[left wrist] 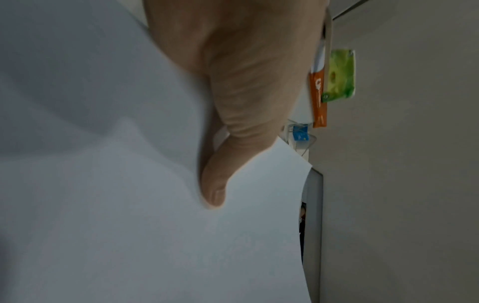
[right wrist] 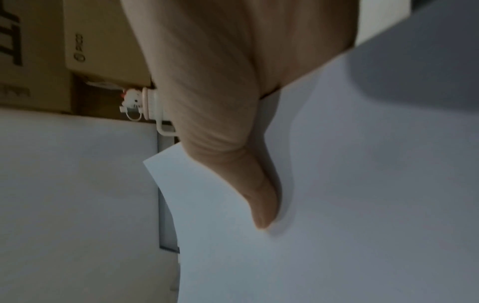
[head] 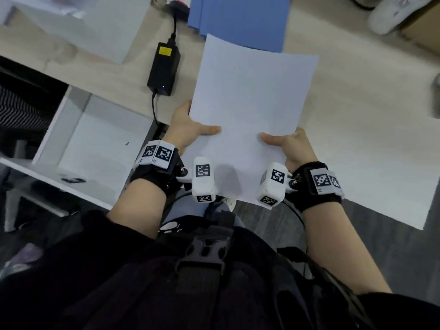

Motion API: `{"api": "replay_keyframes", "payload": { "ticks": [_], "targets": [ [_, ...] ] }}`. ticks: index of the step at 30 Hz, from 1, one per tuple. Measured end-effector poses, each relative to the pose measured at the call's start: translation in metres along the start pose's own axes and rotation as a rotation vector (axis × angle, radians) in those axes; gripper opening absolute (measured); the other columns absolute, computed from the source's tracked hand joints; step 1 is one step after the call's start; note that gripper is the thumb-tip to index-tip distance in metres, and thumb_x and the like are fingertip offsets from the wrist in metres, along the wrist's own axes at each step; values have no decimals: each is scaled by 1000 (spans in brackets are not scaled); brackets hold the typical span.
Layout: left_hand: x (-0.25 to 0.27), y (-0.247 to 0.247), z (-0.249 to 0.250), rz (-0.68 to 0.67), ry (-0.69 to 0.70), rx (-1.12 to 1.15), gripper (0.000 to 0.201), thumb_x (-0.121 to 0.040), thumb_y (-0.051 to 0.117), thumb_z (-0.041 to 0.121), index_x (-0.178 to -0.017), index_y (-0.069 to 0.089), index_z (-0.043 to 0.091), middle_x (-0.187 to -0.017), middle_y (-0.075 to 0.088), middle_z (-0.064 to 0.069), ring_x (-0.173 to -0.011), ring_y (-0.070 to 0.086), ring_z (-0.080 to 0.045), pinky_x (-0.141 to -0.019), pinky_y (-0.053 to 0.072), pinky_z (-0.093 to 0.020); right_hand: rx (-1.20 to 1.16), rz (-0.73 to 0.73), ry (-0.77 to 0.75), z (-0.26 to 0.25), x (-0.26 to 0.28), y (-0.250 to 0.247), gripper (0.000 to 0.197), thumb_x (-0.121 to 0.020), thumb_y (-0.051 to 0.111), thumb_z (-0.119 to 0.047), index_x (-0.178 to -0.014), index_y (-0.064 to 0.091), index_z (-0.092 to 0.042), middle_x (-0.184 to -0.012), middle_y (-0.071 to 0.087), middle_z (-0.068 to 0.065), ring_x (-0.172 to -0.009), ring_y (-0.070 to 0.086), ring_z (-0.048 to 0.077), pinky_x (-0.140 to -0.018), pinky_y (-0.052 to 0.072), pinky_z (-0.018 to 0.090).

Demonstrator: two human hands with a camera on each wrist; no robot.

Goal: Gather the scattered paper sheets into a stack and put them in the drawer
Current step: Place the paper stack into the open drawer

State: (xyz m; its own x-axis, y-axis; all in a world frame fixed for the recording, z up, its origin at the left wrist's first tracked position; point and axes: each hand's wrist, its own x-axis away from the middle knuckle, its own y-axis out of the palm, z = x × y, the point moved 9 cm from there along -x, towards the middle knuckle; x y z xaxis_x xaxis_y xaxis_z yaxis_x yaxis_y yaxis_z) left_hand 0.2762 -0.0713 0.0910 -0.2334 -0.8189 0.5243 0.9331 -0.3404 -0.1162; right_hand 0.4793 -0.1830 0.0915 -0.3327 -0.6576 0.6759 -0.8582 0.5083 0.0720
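White paper stack (head: 250,110) is pinched at its near corners by left hand (head: 188,132) and right hand (head: 292,146), thumbs on top, keeping sheets aligned above the open drawer (head: 100,148).

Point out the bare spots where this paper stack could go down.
The open drawer, left of the left hand, looks nearly bare. The desk right of the paper stack is free. It is crowded behind, by the black power adapter and blue folder.
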Motion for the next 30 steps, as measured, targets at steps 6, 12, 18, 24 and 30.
{"api": "replay_keyframes", "payload": {
  "ticks": [6,12,18,24,30],
  "targets": [
    [16,-63,-26,139,-31,-59,43,-95,51,35,-129,46,9,-123,56,1,-108,55,-9,-93,40,-23,54,-19,56,24,14,57,25,-74,69,12,-94,65,-3,-100,70,15,-91,68,33,-81,56,49],
    [18,-128,-53,197,-72,-28,42,-103,22,29,-133,44,10,-135,46,-1,-127,39,-13,-105,24,-22,80,-41,70,45,22,116,25,-75,68,12,-94,66,-6,-95,71,10,-82,69,27,-74,59,43],
    [7,-208,-78,241,-86,-53,34,-98,32,12,-64,29,20,-66,27,4,-58,23,-10,-44,23,-15,65,-9,122,75,29,186,24,-74,69,13,-94,66,-1,-96,70,14,-84,69,31,-74,59,44],
    [-6,-277,-97,251,-58,-116,38,-93,39,9,-58,27,19,-61,21,0,-63,20,-19,-54,18,-29,51,8,173,109,28,249,30,-75,69,11,-104,64,3,-104,68,17,-91,68,32,-83,56,46],
    [-6,-324,-132,244,-26,-176,36,-89,33,7,-101,67,9,-77,53,-3,-71,41,-17,-69,34,-26,39,-41,269,150,31,290,34,-82,65,6,-115,59,8,-109,68,19,-88,69,29,-72,59,37]
  ]
}}
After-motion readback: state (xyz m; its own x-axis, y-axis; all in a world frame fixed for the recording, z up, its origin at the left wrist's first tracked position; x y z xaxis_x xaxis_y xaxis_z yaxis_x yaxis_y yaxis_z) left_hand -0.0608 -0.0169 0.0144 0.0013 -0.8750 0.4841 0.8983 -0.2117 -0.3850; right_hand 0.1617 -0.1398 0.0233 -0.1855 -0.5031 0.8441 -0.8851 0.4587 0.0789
